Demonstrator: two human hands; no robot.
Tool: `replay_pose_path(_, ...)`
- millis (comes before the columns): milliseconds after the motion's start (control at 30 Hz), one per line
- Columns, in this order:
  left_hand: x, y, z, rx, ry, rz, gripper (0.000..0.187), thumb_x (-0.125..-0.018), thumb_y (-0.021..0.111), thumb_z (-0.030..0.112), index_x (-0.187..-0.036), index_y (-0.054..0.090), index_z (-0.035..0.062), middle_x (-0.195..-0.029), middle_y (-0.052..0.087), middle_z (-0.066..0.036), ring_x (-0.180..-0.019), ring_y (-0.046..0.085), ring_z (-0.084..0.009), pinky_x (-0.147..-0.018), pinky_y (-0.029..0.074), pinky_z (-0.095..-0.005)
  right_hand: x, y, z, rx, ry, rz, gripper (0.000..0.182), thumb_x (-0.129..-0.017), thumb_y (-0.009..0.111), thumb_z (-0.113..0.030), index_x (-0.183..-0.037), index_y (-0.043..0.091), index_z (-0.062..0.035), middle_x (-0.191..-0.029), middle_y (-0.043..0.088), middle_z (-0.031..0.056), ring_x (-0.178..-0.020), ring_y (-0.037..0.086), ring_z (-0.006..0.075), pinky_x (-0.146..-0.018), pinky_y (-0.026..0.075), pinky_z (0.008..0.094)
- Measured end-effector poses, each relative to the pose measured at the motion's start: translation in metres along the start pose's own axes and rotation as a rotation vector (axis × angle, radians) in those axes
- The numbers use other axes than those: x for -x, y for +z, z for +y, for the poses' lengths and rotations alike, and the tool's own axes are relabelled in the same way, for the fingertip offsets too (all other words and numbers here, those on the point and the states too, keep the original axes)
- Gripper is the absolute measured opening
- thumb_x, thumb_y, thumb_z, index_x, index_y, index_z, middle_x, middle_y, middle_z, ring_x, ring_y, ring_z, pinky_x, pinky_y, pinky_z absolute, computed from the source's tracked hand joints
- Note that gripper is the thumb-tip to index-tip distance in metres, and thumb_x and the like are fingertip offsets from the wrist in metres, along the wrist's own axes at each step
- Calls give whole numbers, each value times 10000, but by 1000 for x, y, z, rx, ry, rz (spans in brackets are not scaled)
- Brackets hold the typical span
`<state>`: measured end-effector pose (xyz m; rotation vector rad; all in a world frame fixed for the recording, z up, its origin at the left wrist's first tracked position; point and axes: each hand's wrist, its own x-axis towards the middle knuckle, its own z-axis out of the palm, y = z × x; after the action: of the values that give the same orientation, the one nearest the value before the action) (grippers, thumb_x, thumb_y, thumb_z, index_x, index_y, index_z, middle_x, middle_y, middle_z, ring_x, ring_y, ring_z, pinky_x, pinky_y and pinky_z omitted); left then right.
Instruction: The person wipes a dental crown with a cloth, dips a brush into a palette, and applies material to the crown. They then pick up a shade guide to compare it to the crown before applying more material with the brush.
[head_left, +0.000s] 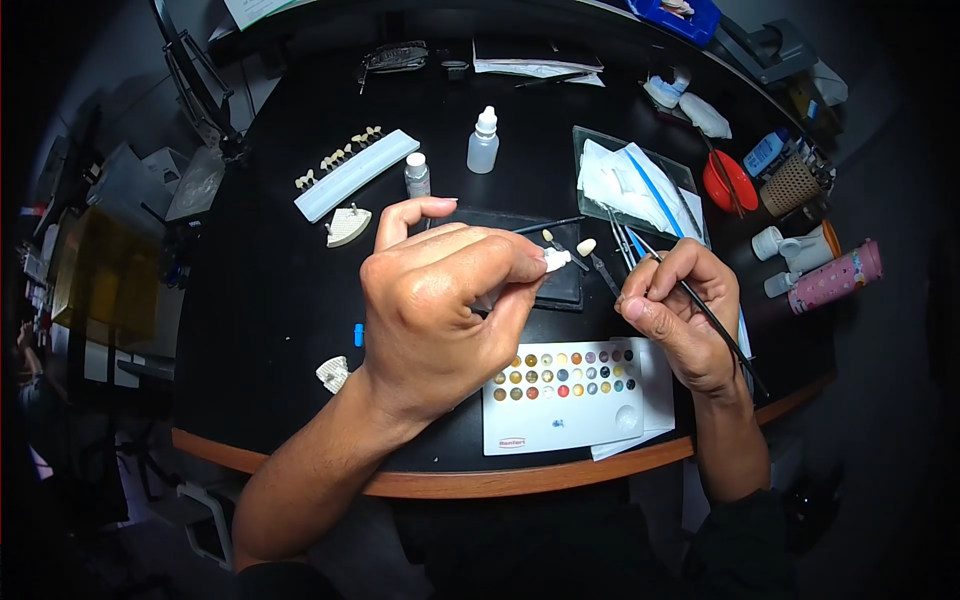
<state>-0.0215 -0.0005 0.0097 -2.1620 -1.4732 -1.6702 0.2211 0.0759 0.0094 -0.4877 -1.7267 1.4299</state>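
Note:
Pinched between the thumb and forefinger of my left hand is a small white dental piece, partly covered by the fingertips. My right hand is closed on two things: a tooth shade tab on a thin stem, and a slim black-handled brush that slants across the fingers. The tooth-shaped end of the tab is just right of the white piece, apart from it. Below both hands lies a white palette with rows of small coloured wells. A second shade tab lies on a dark slab behind the fingers.
A dropper bottle and a small capped bottle stand behind my left hand. Left are a shade guide holder and a plaster model. Right are a glass plate with tissue, a red bowl and a pink bottle.

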Motion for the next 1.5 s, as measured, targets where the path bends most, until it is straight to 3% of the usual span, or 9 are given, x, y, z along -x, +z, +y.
replay_pose_path(800, 0, 1, 1, -8, 33, 19, 145, -742, 860, -12, -785, 768, 91, -829, 807, -21, -690, 739, -103, -955, 429, -380, 1, 0, 0, -1, 9, -19, 208, -906, 758, 53, -936, 575, -39, -886, 724, 156, -764, 677, 81, -634, 524, 198)
replay_pose_path(900, 0, 2, 1, -1, 23, 35, 148, -746, 817, -17, -766, 742, 110, -752, 772, 6, -716, 735, -123, -927, 438, -394, 1, 1, 0, -2, 6, -13, 206, -904, 759, 53, -934, 578, -40, -883, 724, 155, -763, 679, 82, -632, 526, 199)
replay_pose_path(1200, 0, 2, 2, 2, 16, 33, 150, -743, 818, -17, -767, 740, 109, -745, 767, 10, -708, 731, -122, -927, 440, -391, 0, 1, 1, -1, -5, -14, 207, -901, 764, 48, -935, 580, -41, -879, 722, 152, -762, 681, 85, -638, 530, 198)
replay_pose_path(1300, 0, 1, 1, -9, 29, 16, 140, -749, 868, 3, -782, 766, 93, -819, 805, -15, -697, 739, -101, -950, 430, -375, 1, 1, 1, -11, 1, -8, 205, -902, 764, 46, -934, 580, -40, -876, 721, 153, -761, 679, 84, -638, 530, 200)
replay_pose_path(1500, -4, -4, -2, -28, -34, -100, 106, -739, 834, -12, -766, 763, 62, -791, 793, -47, -702, 748, -148, -868, 484, -348, 0, 0, -2, -20, 25, -6, 202, -887, 758, 56, -933, 582, -33, -856, 713, 141, -732, 666, 76, -627, 517, 197)
